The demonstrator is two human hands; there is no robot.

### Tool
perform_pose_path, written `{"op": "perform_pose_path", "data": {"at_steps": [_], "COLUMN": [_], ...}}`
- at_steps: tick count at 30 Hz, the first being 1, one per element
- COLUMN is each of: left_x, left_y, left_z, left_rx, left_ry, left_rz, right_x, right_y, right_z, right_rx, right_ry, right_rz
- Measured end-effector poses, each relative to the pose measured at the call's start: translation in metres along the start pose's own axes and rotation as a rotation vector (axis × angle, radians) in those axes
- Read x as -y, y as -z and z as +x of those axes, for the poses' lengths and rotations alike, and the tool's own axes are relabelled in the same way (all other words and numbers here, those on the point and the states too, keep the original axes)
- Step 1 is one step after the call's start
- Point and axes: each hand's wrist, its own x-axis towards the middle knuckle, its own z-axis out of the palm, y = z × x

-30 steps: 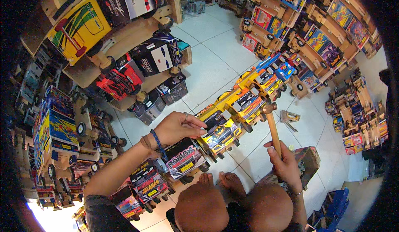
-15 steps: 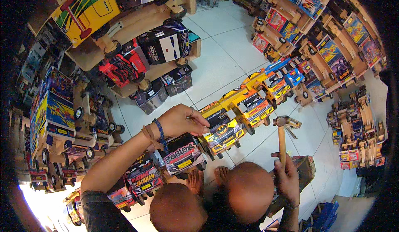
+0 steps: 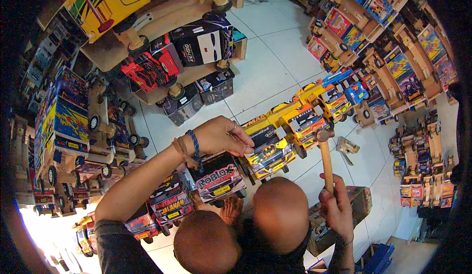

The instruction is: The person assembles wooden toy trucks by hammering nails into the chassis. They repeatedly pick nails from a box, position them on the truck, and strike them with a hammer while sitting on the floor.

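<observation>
My left hand (image 3: pixel 225 137) reaches over a row of toy trucks, its thumb and fingers pinched together at the front left edge of a yellow and black toy truck (image 3: pixel 269 153). Whatever small thing may be in the pinch is too small to make out. My right hand (image 3: pixel 337 209) is wrapped round the wooden handle of a hammer (image 3: pixel 326 165). The hammer's head is raised near the front of an orange and yellow toy truck (image 3: pixel 307 124). Left of the yellow and black truck, a dark toy truck with a pink and white front (image 3: pixel 219 178) stands below my left wrist.
A metal hand tool (image 3: pixel 347 145) lies on the white tiled floor (image 3: pixel 275 57). Big wooden toy trucks (image 3: pixel 201 43) are stacked at the far left, with more stacks (image 3: pixel 388 72) along the right. A long box-like piece (image 3: pixel 361 205) lies beside my right forearm.
The hammer has swung left toward the row of trucks, uncovering the metal tool on the floor. My left hand keeps its pinch at the same truck. The whole view has shifted slightly.
</observation>
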Motion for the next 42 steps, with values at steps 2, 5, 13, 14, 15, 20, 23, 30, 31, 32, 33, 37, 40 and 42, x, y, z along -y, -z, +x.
{"op": "perform_pose_path", "data": {"at_steps": [2, 5, 13, 14, 15, 20, 23, 30, 31, 32, 33, 37, 40, 42], "left_x": [0.000, 0.000, 0.000, 0.000, 0.001, 0.003, 0.003, 0.004, 0.004, 0.004, 0.004, 0.003, 0.003, 0.004], "left_y": [0.000, 0.001, 0.002, 0.002, 0.002, 0.002, 0.003, 0.001, 0.001, 0.001, 0.001, 0.001, 0.002, 0.002], "left_z": [0.000, 0.001, 0.000, 0.001, 0.001, 0.004, 0.004, 0.004, 0.005, 0.005, 0.005, 0.005, 0.005, 0.005], "left_rx": [0.009, 0.012, 0.021, 0.023, 0.025, 0.018, 0.017, 0.032, 0.030, 0.026, 0.026, 0.032, 0.034, 0.030], "left_ry": [-0.006, 0.005, -0.021, -0.022, -0.021, 0.023, -0.016, -0.034, -0.032, -0.031, -0.034, -0.028, -0.033, -0.037], "left_rz": [-0.036, -0.011, -0.013, -0.011, -0.061, -0.081, -0.030, -0.071, -0.057, -0.042, -0.041, -0.059, -0.057, -0.052], "right_x": [-0.002, -0.001, 0.005, 0.006, 0.007, 0.009, 0.009, 0.004, 0.003, 0.003, 0.002, -0.001, -0.005, -0.008], "right_y": [-0.001, -0.002, -0.004, -0.004, -0.003, -0.006, -0.008, -0.008, -0.008, -0.007, -0.006, -0.003, -0.003, -0.004], "right_z": [0.003, 0.006, 0.019, 0.021, 0.023, 0.028, 0.029, 0.035, 0.035, 0.035, 0.034, 0.035, 0.040, 0.043], "right_rx": [0.001, 0.017, 0.050, 0.063, 0.064, 0.111, 0.091, 0.156, 0.172, 0.187, 0.201, 0.219, 0.215, 0.202], "right_ry": [0.090, 0.120, 0.394, 0.448, 0.513, 0.503, 0.507, 0.602, 0.590, 0.578, 0.572, 0.611, 0.626, 0.669], "right_rz": [-0.105, -0.238, -0.572, -0.619, -0.680, -0.676, -0.672, -0.642, -0.668, -0.694, -0.725, -0.857, -0.942, -0.983]}}
